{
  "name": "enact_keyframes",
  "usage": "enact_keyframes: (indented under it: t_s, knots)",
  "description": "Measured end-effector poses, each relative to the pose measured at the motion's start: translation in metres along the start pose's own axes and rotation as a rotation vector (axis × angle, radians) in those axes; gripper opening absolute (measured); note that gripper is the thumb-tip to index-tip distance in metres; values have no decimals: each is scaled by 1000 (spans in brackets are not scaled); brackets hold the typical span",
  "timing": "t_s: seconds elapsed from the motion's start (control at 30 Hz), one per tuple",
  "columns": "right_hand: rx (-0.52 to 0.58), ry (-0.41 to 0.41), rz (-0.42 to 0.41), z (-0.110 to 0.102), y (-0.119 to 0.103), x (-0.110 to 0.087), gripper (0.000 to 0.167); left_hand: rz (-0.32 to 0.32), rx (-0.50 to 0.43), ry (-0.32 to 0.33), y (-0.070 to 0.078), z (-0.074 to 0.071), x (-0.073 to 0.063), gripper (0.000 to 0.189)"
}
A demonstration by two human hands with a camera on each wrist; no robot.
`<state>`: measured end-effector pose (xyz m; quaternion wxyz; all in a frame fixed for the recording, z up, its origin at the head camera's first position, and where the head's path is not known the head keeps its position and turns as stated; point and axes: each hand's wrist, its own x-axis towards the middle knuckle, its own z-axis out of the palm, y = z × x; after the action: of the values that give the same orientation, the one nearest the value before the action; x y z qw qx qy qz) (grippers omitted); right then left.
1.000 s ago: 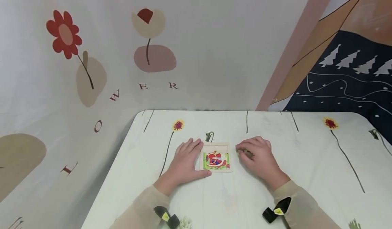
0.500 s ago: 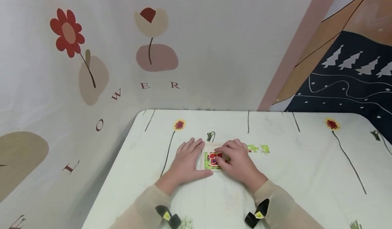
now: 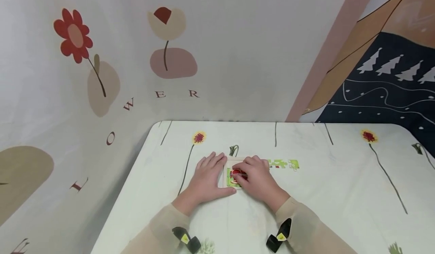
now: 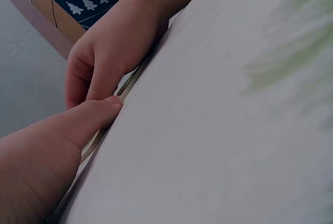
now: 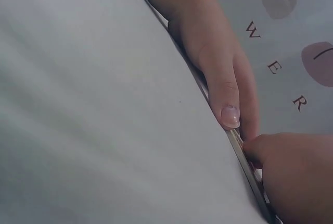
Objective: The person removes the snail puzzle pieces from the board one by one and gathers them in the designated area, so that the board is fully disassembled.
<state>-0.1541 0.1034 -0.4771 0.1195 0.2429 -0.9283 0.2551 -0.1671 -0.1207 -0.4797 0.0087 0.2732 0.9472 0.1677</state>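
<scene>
A small square jigsaw puzzle board (image 3: 229, 186) lies on the table, showing a red and green picture in its pale frame. My left hand (image 3: 205, 180) rests along its left side. Its fingers stretch toward the far left corner, and its thumb lies straight along the near edge. Over the board's right half, my right hand (image 3: 258, 178) bends thumb and forefinger together, pinching what seems to be a puzzle piece; the fingers mostly hide it. In the right wrist view the left thumb (image 5: 230, 115) touches the board's edge (image 5: 244, 166).
Several loose green puzzle pieces (image 3: 280, 163) lie in a row right of the board, partly behind the right hand. A white cloth with printed flowers covers the table (image 3: 340, 178). A printed curtain (image 3: 238, 57) hangs behind its far edge.
My right hand has moved left from beside the board to over its right half, uncovering the loose pieces on the table. The left hand stays at the board's left side.
</scene>
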Motion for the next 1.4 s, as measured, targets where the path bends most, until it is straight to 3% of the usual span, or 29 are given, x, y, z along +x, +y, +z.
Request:
enact_keyframes:
  t_s: [0.53, 0.8, 1.03, 1.4]
  knots:
    - [63, -34, 91, 4, -5, 3, 20, -12, -5, 1, -1, -1, -1, 111]
    - [73, 48, 12, 2, -1, 0, 23, 12, -19, 13, 0, 0, 0, 109]
    - [114, 93, -61, 2, 1, -2, 36, 5, -15, 5, 0, -2, 0, 110]
    - [195, 95, -9, 3, -2, -2, 39, 8, -3, -1, 0, -2, 0, 110]
